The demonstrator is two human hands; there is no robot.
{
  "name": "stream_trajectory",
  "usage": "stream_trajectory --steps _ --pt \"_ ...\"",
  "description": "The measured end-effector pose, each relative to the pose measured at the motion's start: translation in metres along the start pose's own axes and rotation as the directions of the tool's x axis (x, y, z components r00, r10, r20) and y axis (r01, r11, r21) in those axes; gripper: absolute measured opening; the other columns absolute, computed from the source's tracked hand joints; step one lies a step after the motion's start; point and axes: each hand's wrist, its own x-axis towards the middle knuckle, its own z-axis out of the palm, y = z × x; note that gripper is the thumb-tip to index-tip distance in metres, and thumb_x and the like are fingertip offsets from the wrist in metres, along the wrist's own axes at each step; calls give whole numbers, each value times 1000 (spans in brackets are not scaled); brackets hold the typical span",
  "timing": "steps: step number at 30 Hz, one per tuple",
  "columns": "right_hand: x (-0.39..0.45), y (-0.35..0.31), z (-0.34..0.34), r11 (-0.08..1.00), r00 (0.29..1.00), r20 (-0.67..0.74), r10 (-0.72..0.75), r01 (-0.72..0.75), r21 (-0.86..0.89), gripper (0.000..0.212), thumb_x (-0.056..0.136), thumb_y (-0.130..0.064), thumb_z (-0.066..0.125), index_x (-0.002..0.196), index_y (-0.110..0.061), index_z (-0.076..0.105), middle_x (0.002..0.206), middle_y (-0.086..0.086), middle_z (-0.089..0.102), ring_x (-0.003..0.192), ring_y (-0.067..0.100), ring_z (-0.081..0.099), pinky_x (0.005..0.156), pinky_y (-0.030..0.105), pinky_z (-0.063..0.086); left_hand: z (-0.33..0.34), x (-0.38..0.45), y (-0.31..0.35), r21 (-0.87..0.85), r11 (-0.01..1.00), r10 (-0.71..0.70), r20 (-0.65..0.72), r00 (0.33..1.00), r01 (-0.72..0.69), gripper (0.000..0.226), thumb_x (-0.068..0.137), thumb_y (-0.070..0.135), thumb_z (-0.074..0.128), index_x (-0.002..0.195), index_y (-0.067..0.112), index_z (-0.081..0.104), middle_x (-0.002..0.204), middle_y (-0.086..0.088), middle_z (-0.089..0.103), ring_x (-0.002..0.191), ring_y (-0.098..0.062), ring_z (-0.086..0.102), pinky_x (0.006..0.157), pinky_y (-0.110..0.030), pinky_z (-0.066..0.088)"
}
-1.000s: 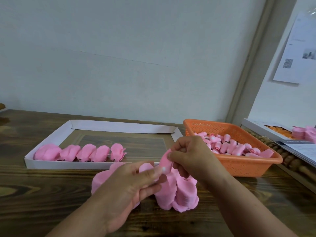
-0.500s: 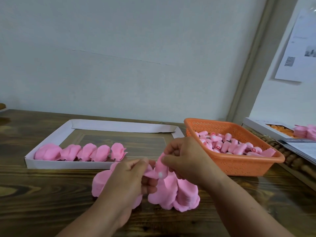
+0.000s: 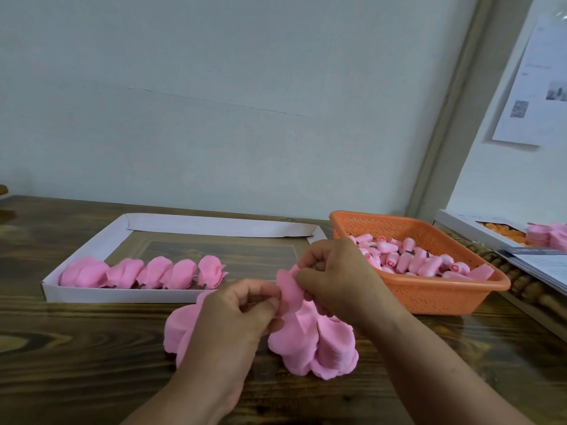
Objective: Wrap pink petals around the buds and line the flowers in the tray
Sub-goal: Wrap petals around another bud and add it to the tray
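My left hand [image 3: 242, 314] and my right hand [image 3: 334, 277] meet above the table and both pinch one pink petal [image 3: 288, 291] between them. Whether a bud sits inside the petal is hidden by my fingers. Under my hands lies a heap of loose pink petals [image 3: 319, 345]. A white cardboard tray [image 3: 92, 294] behind on the left holds a row of several finished pink flowers [image 3: 147, 273] along its near wall. An orange mesh basket [image 3: 429, 296] on the right is full of pink buds [image 3: 411, 259].
The wooden table [image 3: 76, 348] runs to a pale wall behind. At the far right stand a white box with orange pieces [image 3: 497, 233], a stack of pink petals [image 3: 549, 236], papers and a row of wooden beads [image 3: 521, 283].
My hands have drawn closer together and sunk slightly. The petal now stands more upright between the fingers, and my left fingers have curled in on it.
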Motion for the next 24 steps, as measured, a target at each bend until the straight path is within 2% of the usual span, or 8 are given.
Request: stream_trajectory --steps 3,5,8,13,16,20,24 --pt "0 0 0 1000 1000 7 4 -5 27 20 79 2 57 61 -7 58 43 -1 55 29 10 45 35 15 32 2 -3 0 135 985 108 32 994 -112 29 84 1 67 83 29 74 82 14 74 79 3 67 62 -7 48" --pt "0 1 0 999 1000 18 6 -7 54 22 78 3 56 58 -8 56 41 -1 55 28 11 44 34 14 30 3 -5 2 135 979 146 44 988 -151 31 80 7 70 75 37 73 80 22 72 79 11 64 61 -2 44" --pt "1 1 0 995 999 38 5 -9 99 25 79 4 54 57 -7 56 40 0 54 28 12 43 34 13 29 3 -6 4 139 976 158 69 985 -167 40 80 10 70 64 47 72 80 25 72 79 12 65 62 -2 44" --pt "3 2 0 986 998 67 12 -23 166 25 79 4 53 57 -5 58 42 3 53 29 13 40 34 14 29 0 -5 1 142 980 123 106 987 -137 37 89 7 60 86 43 69 87 24 73 85 9 66 66 -5 48" --pt "3 2 0 983 997 76 12 -26 182 21 81 2 55 61 -4 60 42 1 53 29 12 40 34 14 29 -1 -4 1 69 995 68 140 988 -78 33 92 7 56 95 35 72 92 15 75 88 0 69 70 -12 53" --pt "3 2 0 974 996 89 12 -32 226 13 82 1 56 70 2 61 42 1 53 30 12 39 35 15 29 -2 -1 2 2 1000 26 185 982 -26 30 94 4 53 101 25 73 96 5 76 92 -9 71 79 -20 56" --pt "4 4 2 955 996 88 24 -49 293 12 83 4 55 73 3 62 43 2 52 32 13 38 36 18 30 -3 1 4 0 1000 25 200 980 -25 29 94 6 52 103 24 73 98 5 75 95 -9 70 83 -22 55"
